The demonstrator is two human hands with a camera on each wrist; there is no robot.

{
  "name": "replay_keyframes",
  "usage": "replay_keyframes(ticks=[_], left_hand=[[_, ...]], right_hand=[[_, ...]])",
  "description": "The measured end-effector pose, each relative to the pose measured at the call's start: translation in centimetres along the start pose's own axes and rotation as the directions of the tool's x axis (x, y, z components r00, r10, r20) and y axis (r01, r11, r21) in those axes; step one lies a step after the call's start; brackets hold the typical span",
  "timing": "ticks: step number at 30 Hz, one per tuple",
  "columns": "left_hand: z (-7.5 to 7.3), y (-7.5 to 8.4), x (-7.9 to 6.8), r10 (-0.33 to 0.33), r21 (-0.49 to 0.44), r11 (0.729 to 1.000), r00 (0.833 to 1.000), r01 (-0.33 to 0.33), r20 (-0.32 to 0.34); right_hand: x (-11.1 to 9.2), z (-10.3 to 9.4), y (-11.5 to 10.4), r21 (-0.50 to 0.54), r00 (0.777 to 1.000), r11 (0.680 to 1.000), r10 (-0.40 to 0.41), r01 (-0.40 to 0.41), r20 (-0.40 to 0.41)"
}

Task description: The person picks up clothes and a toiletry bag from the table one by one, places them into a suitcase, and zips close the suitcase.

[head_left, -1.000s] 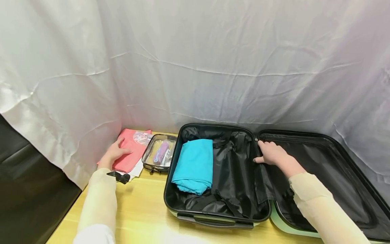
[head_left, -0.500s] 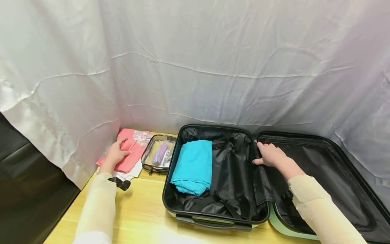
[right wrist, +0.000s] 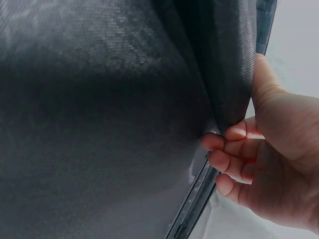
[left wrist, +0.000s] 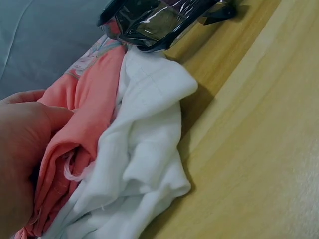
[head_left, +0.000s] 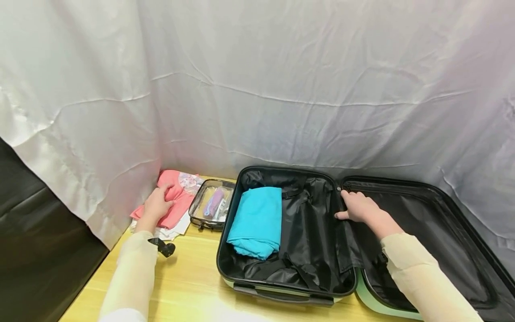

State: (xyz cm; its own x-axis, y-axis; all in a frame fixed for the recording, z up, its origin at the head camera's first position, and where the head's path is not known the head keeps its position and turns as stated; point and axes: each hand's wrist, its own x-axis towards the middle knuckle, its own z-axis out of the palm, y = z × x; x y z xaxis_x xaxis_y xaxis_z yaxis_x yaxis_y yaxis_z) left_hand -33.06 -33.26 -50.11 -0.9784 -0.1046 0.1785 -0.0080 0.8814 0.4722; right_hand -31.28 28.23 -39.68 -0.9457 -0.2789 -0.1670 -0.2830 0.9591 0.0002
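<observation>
My left hand (head_left: 157, 205) grips a folded pink garment (head_left: 183, 201) with a printed patch, the thumb pressed into its fold in the left wrist view. Under and beside the garment spreads a crumpled white cloth (left wrist: 149, 94). To the right is an open suitcase with a black lining (head_left: 314, 214). A folded turquoise cloth (head_left: 257, 219) lies in its left part. My right hand (head_left: 360, 206) is at the hinge side, where it holds the edge of a black lining flap (head_left: 349, 241). In the right wrist view its fingers curl at the flap's edge, beside a zip (right wrist: 192, 201).
A clear zipped case (head_left: 201, 222) with a purple item inside stands between the garment and the suitcase. The suitcase's other half (head_left: 414, 223) lies open at the right. Grey curtains (head_left: 281, 89) hang behind. Wooden tabletop (head_left: 189, 268) shows in front.
The left hand has closed on the pink garment, which is now bunched and creased under the fingers. More of the white cloth shows. The right hand stays at the flap.
</observation>
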Motion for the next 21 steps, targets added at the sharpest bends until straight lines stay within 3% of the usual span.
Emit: replay_keyframes(ticks=[8,13,21], left_hand=[[-0.4,-0.2,0.1,0.000,-0.050,0.999,0.998,0.003,0.059],[-1.1,-0.2,0.3,-0.018,-0.103,0.994,0.991,0.032,0.131],[-1.3,-0.1,0.6,-0.004,-0.091,0.996,0.985,0.020,0.170]], right_hand=[[0.1,0.0,0.1,0.008,1.000,1.000,-0.007,0.007,-0.005],[0.1,0.0,0.0,0.007,1.000,1.000,-0.010,0.010,-0.006],[0.0,0.0,0.0,0.008,1.000,1.000,0.002,-0.002,0.005]])
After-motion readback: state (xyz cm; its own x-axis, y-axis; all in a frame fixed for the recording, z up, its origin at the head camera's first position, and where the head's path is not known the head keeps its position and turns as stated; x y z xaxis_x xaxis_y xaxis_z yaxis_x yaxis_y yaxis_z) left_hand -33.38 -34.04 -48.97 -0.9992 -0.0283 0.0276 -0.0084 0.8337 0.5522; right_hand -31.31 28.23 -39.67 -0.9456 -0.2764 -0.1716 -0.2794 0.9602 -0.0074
